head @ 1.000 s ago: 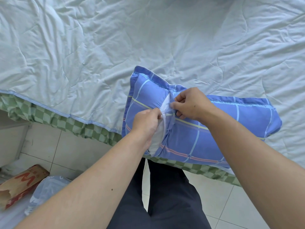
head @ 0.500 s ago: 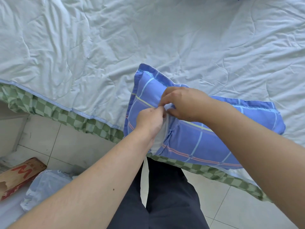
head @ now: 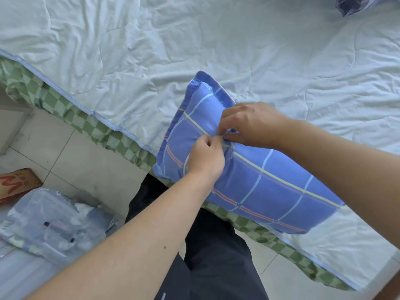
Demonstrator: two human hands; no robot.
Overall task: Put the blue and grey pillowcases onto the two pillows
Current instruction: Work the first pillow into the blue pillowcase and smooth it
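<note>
A pillow in the blue checked pillowcase [head: 255,182] lies at the near edge of the bed. My left hand [head: 206,158] pinches the pillowcase fabric at the back opening, fingers curled. My right hand [head: 249,124] pinches the same fold from the other side, fingertips meeting my left hand's. A thin sliver of white pillow [head: 185,164] shows beside my left wrist. At the top right corner a dark grey-blue piece of fabric [head: 350,4] lies on the bed, mostly cut off by the frame.
The pale quilt [head: 194,50] covers the bed, over a green checked sheet [head: 71,113] hanging at the edge. On the tiled floor [head: 82,154] at left lie a clear plastic bag [head: 54,224] and a brown paper bag [head: 15,185]. My dark trousers [head: 216,256] stand against the bed.
The white gap in the pillowcase opening has nearly shut as both hands drew the fabric together. The view has shifted, so the pillow sits more to the right.
</note>
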